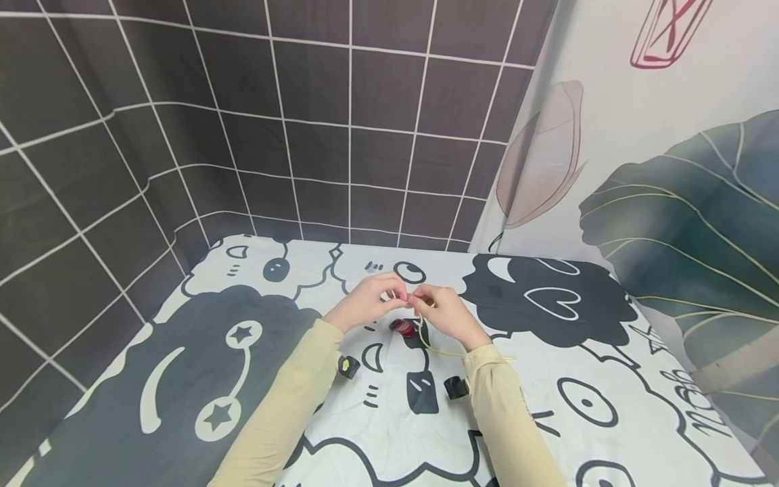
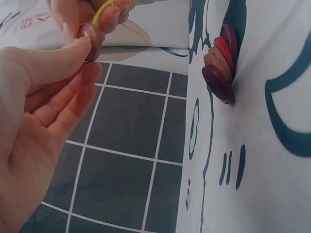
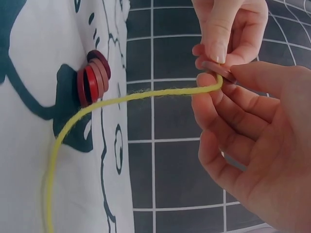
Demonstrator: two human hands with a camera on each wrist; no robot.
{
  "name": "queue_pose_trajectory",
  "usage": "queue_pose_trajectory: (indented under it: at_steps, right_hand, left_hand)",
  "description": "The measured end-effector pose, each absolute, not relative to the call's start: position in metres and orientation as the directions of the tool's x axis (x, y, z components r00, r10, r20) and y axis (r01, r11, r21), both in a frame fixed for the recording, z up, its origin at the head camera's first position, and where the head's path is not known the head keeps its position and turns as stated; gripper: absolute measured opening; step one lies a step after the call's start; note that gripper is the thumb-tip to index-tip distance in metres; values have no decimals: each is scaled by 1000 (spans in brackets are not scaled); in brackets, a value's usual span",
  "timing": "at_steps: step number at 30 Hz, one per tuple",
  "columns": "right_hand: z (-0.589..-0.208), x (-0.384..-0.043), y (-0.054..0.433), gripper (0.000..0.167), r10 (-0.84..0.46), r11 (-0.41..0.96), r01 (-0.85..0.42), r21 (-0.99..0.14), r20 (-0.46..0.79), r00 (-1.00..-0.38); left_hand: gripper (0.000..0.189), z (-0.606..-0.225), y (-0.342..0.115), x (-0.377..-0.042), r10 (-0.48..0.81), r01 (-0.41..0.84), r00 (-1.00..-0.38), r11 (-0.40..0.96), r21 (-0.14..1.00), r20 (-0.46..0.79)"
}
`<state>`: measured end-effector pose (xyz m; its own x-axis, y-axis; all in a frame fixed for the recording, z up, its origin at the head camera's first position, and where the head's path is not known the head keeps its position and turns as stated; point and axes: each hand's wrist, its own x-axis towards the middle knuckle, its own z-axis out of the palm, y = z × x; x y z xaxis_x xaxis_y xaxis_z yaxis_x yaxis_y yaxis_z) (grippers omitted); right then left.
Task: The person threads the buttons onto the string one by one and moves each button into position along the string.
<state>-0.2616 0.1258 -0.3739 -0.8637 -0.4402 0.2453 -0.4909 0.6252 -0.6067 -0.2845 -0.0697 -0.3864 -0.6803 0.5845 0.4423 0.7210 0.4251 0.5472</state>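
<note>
In front of me both hands meet just above the cloth. My left hand (image 1: 374, 297) pinches a dusty-pink button (image 2: 92, 42) between thumb and fingers. Fingers of my right hand (image 1: 446, 312) hold a yellow yarn (image 3: 160, 92) right at that button, the right thumb close to its edge. The yarn bends at the button and trails down past the right wrist. Whether its end passes through a hole is hidden by the fingertips. Below the hands, several red, pink and maroon buttons (image 2: 221, 63) lean together in a row on the cloth.
A white cloth (image 1: 359, 446) with black cartoon drawings covers the table. A small black object (image 1: 349, 366) with something yellow lies by the left forearm, another black object (image 1: 456, 387) by the right one. Dark tiled-pattern curtain (image 1: 310, 142) hangs behind.
</note>
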Motion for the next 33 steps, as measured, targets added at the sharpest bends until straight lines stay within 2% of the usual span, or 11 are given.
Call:
queue_pose_trajectory:
  at_steps: [4,11,22,33]
  right_hand:
    - [-378,-264,130,18,-448,623,-506,-597,258,-856]
    - [-380,-265,135,21,-457,639,-475,-605,198,-867]
    - [-375,-265,149,17,-480,637,-452,-624,138,-867]
    - [-375,-268,167,15,-483,654,-394,-646,44,-874]
  left_hand:
    - [5,-388,-69,-284,597,721,-680,437,538,426]
    - [5,-388,-71,-283,627,736,-664,452,505,407]
    - [6,-380,-78,-282,612,688,-720,564,458,327]
    - [3,-375,-92,-286,605,625,-764,609,489,223]
